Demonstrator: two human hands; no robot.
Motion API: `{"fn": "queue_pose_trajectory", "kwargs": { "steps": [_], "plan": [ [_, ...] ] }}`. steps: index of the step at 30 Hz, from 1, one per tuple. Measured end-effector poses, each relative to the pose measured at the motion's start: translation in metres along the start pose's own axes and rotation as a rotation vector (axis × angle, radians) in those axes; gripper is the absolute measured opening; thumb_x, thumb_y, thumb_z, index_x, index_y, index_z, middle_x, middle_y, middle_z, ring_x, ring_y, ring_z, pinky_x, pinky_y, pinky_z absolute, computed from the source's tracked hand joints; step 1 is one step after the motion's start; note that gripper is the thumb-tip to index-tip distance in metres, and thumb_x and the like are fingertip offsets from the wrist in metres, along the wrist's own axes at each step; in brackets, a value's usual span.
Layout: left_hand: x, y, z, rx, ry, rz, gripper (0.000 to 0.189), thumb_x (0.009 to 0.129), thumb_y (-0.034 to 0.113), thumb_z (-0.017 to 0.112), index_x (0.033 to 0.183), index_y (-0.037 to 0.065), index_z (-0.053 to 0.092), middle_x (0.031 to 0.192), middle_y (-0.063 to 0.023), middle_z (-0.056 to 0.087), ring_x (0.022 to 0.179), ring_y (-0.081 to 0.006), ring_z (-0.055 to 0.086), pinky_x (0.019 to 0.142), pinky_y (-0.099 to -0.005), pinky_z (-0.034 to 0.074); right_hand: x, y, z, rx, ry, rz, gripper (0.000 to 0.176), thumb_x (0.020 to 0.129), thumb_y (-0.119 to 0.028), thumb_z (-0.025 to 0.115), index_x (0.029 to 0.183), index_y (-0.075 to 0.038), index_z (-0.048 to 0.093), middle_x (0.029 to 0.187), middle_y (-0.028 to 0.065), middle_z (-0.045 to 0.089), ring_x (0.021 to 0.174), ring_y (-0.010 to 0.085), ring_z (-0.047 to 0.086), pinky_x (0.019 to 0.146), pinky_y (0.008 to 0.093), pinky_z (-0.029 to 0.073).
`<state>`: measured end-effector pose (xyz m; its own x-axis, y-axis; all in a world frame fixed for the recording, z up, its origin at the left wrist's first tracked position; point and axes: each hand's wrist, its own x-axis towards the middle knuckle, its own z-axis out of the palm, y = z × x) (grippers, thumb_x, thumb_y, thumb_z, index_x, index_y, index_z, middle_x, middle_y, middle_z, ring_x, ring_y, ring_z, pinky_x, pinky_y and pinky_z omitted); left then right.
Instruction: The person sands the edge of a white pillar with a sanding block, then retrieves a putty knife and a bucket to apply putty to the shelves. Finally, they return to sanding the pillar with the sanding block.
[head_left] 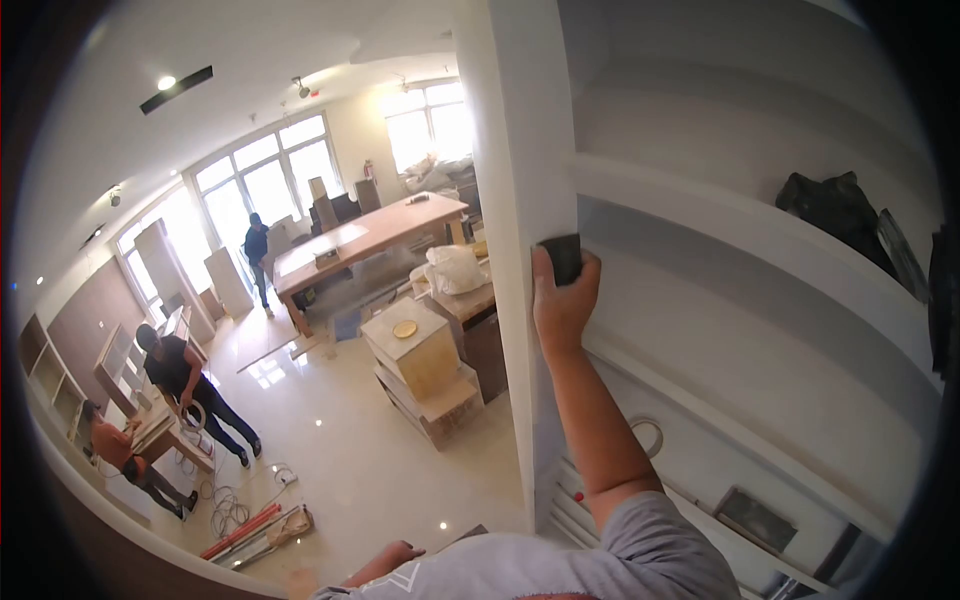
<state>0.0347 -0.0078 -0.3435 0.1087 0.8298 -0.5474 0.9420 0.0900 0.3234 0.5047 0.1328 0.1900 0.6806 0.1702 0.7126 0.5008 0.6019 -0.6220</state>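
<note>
My right hand (pixel 560 305) is raised and presses a small dark block (pixel 563 256), perhaps a sanding block, against the front edge of a white upright panel (pixel 515 180) of a built-in shelf unit. My fingers wrap the block where the panel meets a white shelf (pixel 700 215). My left hand (pixel 388 558) hangs low at the bottom of the view, beside my grey shirt; only part of it shows and whether it holds anything is unclear.
Dark cloth (pixel 835 205) lies on the upper shelf, a tape roll (pixel 648 432) on a lower one. Below are stacked wooden boxes (pixel 420 365), a long wooden table (pixel 370 235), cables and tubes (pixel 245 525) on the glossy floor, and three people (pixel 185 385) at left.
</note>
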Motion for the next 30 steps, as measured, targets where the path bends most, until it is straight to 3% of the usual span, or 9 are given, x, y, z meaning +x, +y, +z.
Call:
{"fn": "queue_pose_trajectory", "kwargs": {
  "steps": [3, 4, 6, 9, 15, 18, 21, 27, 30],
  "plan": [
    [0.004, -0.013, -0.005, -0.006, -0.179, 0.104, 0.074, 0.083, 0.062, 0.064, 0.117, -0.003, 0.066, 0.111, -0.0219, 0.069, 0.099, -0.0391, 0.067, 0.087, -0.0453, 0.053, 0.02, -0.013, 0.008, 0.013, -0.005, -0.018, 0.053, 0.078, -0.036, 0.082, 0.103, 0.002, 0.054, 0.092, 0.0164, 0.061, 0.083, 0.0312, 0.061, 0.077, 0.0403, 0.05],
    [-0.001, -0.01, -0.005, -0.011, -0.195, 0.001, 0.074, 0.083, 0.062, 0.064, 0.119, -0.004, 0.065, 0.112, -0.0216, 0.068, 0.097, -0.0383, 0.068, 0.085, -0.0451, 0.055, 0.03, -0.023, 0.011, 0.033, -0.009, -0.009, 0.053, 0.078, -0.036, 0.082, 0.103, 0.002, 0.054, 0.093, 0.0166, 0.061, 0.084, 0.0311, 0.061, 0.077, 0.0403, 0.05],
    [-0.06, 0.055, -0.05, -0.018, -0.223, -0.205, 0.076, 0.084, 0.061, 0.064, 0.122, -0.004, 0.063, 0.113, -0.0209, 0.068, 0.094, -0.0368, 0.07, 0.08, -0.0445, 0.057, 0.028, -0.02, 0.014, 0.041, -0.009, 0.004, 0.053, 0.079, -0.036, 0.082, 0.104, 0.002, 0.054, 0.093, 0.0167, 0.061, 0.084, 0.0305, 0.061, 0.078, 0.0403, 0.05],
    [-0.046, 0.037, -0.037, -0.035, -0.165, -0.159, 0.072, 0.084, 0.06, 0.065, 0.117, -0.004, 0.065, 0.107, -0.0206, 0.069, 0.087, -0.0347, 0.071, 0.073, -0.0418, 0.059, -0.012, -0.002, -0.006, -0.054, -0.071, 0.049, 0.051, 0.084, -0.035, 0.078, 0.107, 0.002, 0.052, 0.095, 0.0121, 0.06, 0.085, 0.0219, 0.058, 0.08, 0.034, 0.048],
    [-0.061, 0.04, -0.038, -0.044, -0.231, -0.216, 0.073, 0.084, 0.059, 0.066, 0.119, -0.005, 0.064, 0.105, -0.0221, 0.069, 0.086, -0.0335, 0.071, 0.074, -0.0404, 0.059, 0.02, -0.022, 0.008, 0.073, -0.082, -0.027, 0.052, 0.083, -0.033, 0.079, 0.109, 0.002, 0.052, 0.096, 0.012, 0.059, 0.086, 0.0215, 0.057, 0.082, 0.0335, 0.048],
    [-0.056, 0.035, -0.033, -0.056, -0.229, -0.192, 0.071, 0.084, 0.059, 0.066, 0.113, -0.006, 0.066, 0.096, -0.0202, 0.069, 0.083, -0.0329, 0.07, 0.072, -0.0415, 0.059, -0.01, -0.002, -0.003, 0.028, -0.053, 0.038, 0.053, 0.081, -0.035, 0.081, 0.106, 0.002, 0.052, 0.096, 0.0134, 0.06, 0.086, 0.0237, 0.059, 0.08, 0.0355, 0.049],
    [-0.042, 0.012, -0.011, -0.076, -0.102, -0.08, 0.069, 0.084, 0.059, 0.067, 0.106, -0.007, 0.067, 0.086, -0.0182, 0.068, 0.078, -0.032, 0.069, 0.07, -0.0413, 0.059, 0.0, -0.006, 0.0, 0.005, -0.042, 0.018, 0.055, 0.08, -0.037, 0.081, 0.106, 0.002, 0.052, 0.095, 0.0143, 0.06, 0.085, 0.0254, 0.06, 0.079, 0.0365, 0.05],
    [-0.052, 0.029, -0.037, -0.054, -0.217, -0.178, 0.071, 0.083, 0.059, 0.067, 0.113, -0.005, 0.066, 0.088, -0.0195, 0.069, 0.075, -0.0313, 0.07, 0.068, -0.041, 0.059, 0.005, -0.019, 0.003, -0.028, -0.067, 0.005, 0.051, 0.085, -0.037, 0.077, 0.106, 0.002, 0.051, 0.095, 0.0109, 0.059, 0.085, 0.0204, 0.057, 0.081, 0.0322, 0.048],
    [-0.041, 0.016, -0.02, -0.118, -0.142, -0.107, 0.068, 0.083, 0.06, 0.066, 0.101, -0.005, 0.069, 0.087, -0.0192, 0.069, 0.075, -0.0319, 0.07, 0.066, -0.0414, 0.059, -0.015, 0.004, -0.006, -0.054, -0.068, 0.021, 0.053, 0.085, -0.038, 0.077, 0.107, 0.003, 0.051, 0.095, 0.0115, 0.059, 0.085, 0.0207, 0.057, 0.081, 0.0325, 0.048]
  ]
}}
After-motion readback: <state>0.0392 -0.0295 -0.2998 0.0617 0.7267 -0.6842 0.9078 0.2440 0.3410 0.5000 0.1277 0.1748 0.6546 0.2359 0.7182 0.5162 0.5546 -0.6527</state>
